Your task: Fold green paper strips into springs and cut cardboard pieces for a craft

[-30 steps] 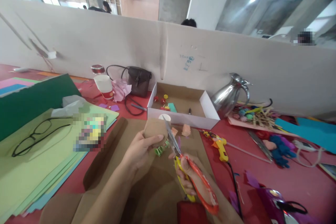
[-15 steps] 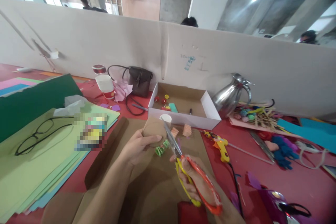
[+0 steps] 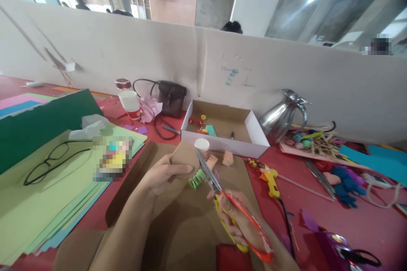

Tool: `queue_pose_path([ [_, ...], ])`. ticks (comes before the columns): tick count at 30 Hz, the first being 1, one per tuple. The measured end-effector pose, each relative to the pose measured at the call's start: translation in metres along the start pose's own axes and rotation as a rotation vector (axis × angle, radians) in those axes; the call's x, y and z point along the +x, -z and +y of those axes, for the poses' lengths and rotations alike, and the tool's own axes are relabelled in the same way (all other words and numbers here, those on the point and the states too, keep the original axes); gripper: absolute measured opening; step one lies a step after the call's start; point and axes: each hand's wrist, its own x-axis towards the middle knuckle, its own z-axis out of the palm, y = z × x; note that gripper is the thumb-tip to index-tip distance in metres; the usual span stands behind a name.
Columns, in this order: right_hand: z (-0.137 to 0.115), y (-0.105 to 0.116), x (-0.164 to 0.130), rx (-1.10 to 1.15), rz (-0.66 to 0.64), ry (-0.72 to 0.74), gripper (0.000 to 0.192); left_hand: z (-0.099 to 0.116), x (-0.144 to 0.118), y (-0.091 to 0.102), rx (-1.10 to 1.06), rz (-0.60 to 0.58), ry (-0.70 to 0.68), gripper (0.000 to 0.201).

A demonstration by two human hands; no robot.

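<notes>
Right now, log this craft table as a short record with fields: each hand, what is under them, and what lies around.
left hand: holds a brown paper piece up off the table
right hand: grip on orange and yellow scissors, blades at the piece's edge
under the hands: brown paper sheet
behind: open cardboard box, metal jug
right side: yellow glue gun
left side: glasses on green paper sheets

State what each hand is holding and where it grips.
The left hand pinches a rounded brown paper piece by its lower edge. The right hand holds scissors by the orange and yellow handle loops.
</notes>
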Motion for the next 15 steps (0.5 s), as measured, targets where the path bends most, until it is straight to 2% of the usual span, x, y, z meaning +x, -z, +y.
queue_pose_path([
  [5, -0.0028, 0.0012, -0.0011, -0.02, -0.036, 0.004, 0.07, 0.0039, -0.0024, 0.0029, 0.008, -0.034, 0.008, 0.023],
  [12, -0.0024, -0.0019, -0.0005, -0.02, -0.018, 0.013, 0.067, 0.0053, -0.0023, 0.0052, 0.032, -0.024, 0.03, 0.02],
  [15, -0.0006, -0.0028, 0.0029, 0.006, 0.009, 0.035, 0.07, 0.0021, -0.0005, -0.0006, -0.008, 0.042, 0.007, 0.022],
])
